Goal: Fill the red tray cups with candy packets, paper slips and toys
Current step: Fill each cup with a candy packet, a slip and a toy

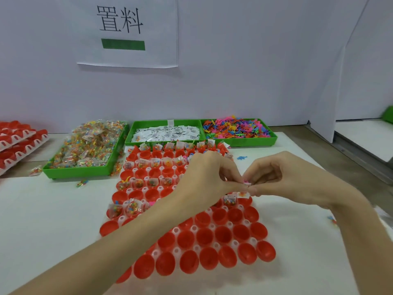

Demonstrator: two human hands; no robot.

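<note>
Filling in progress, mid-tray: left hand (pixel 209 177) and right hand (pixel 274 175), each grip pinched on small items (pixel 246 184) above the red tray (pixel 223 237); next, presumably, drop them into an unfilled cup.

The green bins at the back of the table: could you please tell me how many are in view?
3 in a row: the candy packet bin on the left, the paper slip bin in the middle, the toy bin on the right. A green corner at the far right edge may be a fourth.
</note>
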